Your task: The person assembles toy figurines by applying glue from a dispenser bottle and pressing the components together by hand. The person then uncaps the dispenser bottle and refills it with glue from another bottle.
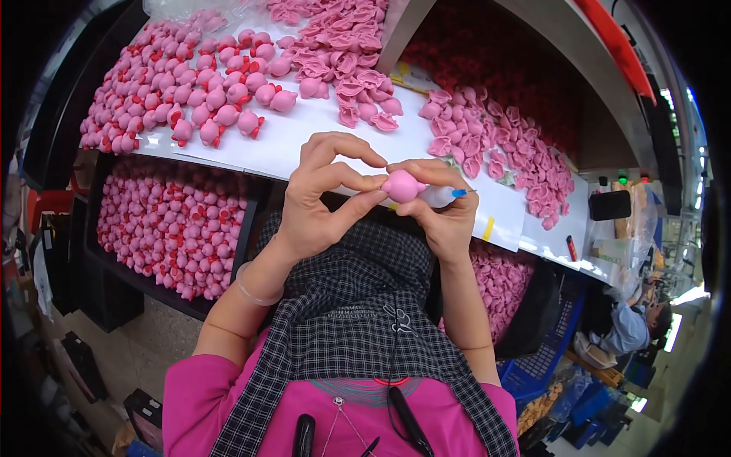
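Over the front edge of the white table [285,161], both my hands hold one small round pink plastic piece [402,186]. My left hand [316,194] pinches its left side between thumb and fingertips. From the other side, the thumb and forefinger of my right hand [449,225] press on it. Tucked in the same right hand is a small whitish squeeze bottle [438,196] with a blue tip [459,193] pointing right. Where the bottle is gripped is partly hidden by the fingers. Beyond my hands lie loose pink shell pieces [369,113].
Round pink pieces with red parts [217,97] cover the table's left. More pink shells [525,156] are heaped right. A dark bin [251,236] of pink-and-red pieces stands below left. A red pen-like item [572,247] lies right, near a blue crate [537,369]. Another person [628,327] sits far right.
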### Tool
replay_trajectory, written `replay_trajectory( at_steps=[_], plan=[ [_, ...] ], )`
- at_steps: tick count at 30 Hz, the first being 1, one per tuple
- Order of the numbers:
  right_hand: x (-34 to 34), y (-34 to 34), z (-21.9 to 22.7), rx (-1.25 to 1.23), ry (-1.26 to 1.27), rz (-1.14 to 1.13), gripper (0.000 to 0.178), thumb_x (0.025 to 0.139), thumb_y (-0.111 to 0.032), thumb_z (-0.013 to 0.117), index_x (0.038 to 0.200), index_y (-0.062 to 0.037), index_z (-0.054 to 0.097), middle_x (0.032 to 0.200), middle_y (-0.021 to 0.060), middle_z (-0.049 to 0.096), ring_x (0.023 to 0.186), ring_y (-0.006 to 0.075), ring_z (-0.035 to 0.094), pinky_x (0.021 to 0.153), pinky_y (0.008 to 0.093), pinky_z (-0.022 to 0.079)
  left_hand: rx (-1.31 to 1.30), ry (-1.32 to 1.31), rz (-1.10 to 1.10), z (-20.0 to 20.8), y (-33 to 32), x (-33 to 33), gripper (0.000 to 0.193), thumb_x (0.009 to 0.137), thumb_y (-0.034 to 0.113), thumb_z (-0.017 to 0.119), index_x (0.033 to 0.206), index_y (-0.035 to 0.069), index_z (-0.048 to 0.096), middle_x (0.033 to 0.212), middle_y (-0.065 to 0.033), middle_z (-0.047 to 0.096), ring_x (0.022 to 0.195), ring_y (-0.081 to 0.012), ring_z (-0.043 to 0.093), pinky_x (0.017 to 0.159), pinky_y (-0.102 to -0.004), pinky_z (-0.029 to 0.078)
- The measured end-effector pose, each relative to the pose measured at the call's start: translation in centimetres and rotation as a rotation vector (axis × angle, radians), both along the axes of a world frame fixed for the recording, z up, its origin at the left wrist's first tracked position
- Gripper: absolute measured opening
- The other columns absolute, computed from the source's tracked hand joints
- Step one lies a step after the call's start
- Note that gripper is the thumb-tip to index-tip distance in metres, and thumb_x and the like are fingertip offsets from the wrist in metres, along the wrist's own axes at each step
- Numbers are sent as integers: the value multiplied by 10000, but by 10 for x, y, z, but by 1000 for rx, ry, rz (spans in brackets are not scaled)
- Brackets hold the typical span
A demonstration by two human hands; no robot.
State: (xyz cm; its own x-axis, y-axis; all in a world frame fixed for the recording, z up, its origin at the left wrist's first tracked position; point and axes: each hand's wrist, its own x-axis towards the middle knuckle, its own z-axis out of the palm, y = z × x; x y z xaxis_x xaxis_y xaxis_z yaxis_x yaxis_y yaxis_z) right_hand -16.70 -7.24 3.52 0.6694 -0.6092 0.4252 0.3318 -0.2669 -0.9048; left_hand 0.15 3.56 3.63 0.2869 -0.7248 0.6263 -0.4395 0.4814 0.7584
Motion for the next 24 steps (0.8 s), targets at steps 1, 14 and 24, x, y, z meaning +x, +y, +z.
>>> replay_trajectory(
  at_steps=[1, 14, 24],
  plan=[
    [1, 1, -1, 3, -37, 15, 340, 807, -74, 811, 1110, -55, 658, 1093, 194, 684, 1022, 254, 664, 880, 334, 534, 1, -2, -3, 1, 2, -1, 159, 773, 7, 775, 893, 68, 690, 1084, -91, 672, 1109, -266, 567, 981, -403, 429],
    [-2, 16, -2, 257, -126, 81, 213, 921, -231, 735, 1048, -100, 625, 1040, 181, 643, 637, 73, 546, 503, 168, 416, 20, -5, -37, 9, 10, -7, 138, 800, 48, 761, 883, 104, 666, 1109, -76, 662, 1149, -280, 562, 1102, -523, 305],
    [-8, -3, -1, -288, 9, -82, 336, 755, -3, 841, 1008, -24, 622, 966, 126, 691, 819, 144, 647, 684, 226, 500, 289, -60, -68, 8, 4, -13, 299, 759, 107, 813, 1031, 68, 694, 1085, -58, 662, 1051, -242, 585, 942, -343, 420]
  ],
)
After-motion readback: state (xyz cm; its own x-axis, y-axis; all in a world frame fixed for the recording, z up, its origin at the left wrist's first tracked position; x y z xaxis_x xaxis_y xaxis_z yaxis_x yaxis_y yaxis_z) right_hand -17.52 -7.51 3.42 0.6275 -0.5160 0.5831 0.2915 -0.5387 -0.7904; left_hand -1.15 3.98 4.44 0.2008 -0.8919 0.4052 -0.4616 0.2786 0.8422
